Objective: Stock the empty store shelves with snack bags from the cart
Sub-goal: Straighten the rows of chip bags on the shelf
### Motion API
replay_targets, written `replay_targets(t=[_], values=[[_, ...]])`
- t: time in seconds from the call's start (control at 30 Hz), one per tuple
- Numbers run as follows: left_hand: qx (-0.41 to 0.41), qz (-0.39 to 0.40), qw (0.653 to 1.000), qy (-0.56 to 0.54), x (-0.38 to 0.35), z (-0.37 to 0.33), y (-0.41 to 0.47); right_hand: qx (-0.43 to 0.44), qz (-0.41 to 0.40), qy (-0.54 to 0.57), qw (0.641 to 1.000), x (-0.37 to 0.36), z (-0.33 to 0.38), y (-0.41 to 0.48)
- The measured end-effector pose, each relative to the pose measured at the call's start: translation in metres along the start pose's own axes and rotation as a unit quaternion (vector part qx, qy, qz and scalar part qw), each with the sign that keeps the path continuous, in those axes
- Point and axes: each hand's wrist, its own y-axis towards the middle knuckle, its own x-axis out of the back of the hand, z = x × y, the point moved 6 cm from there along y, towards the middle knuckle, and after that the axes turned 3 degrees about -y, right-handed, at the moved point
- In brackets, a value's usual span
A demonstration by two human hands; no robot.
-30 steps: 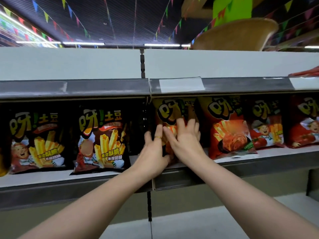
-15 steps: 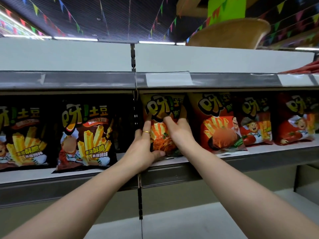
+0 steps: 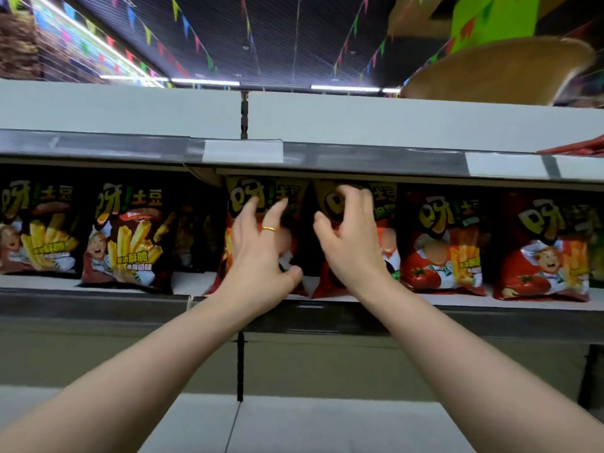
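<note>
Two orange-red snack bags stand side by side in the middle of the shelf (image 3: 490, 302). My left hand (image 3: 258, 253), with a gold ring, lies with spread fingers on the front of the left bag (image 3: 240, 196), its thumb near the bag's lower right edge. My right hand (image 3: 349, 246) has its fingers curled over the top of the right bag (image 3: 385, 204), with the thumb against the bag's left side. Both hands hide most of the two bags' fronts.
Two red tomato bags (image 3: 441, 246) (image 3: 549, 256) stand to the right, two dark brown bags (image 3: 130, 233) (image 3: 36, 230) to the left. A grey rail of the upper shelf (image 3: 376, 158) hangs just above the bags. A lower white shelf (image 3: 327, 426) lies below my arms.
My hands have parted from the single bag. The left hand now spreads over that bag's front, and the right hand has shifted right onto the top of the neighbouring bag.
</note>
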Motion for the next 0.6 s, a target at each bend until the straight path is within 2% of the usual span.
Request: replay_targets(t=[0.1, 0.2, 0.33, 0.43, 0.6], values=[[-0.003, 0.019, 1.0, -0.009, -0.028, -0.022, -0.008, -0.016, -0.028, -0.081, 0.996, 0.024, -0.029, -0.003], [0.003, 0.056, 0.998, -0.018, -0.058, -0.039, -0.008, -0.072, 0.039, -0.143, 0.986, 0.032, -0.062, -0.006], [0.048, 0.106, 0.993, -0.013, -0.088, -0.047, 0.002, -0.153, 0.187, -0.065, 0.968, 0.024, -0.092, -0.017], [0.085, 0.137, 0.987, 0.009, -0.096, -0.044, 0.016, -0.154, 0.204, -0.088, 0.963, 0.021, -0.098, -0.02], [0.085, 0.159, 0.983, 0.044, -0.101, -0.037, 0.031, -0.165, 0.22, -0.117, 0.954, 0.013, -0.1, -0.016]])
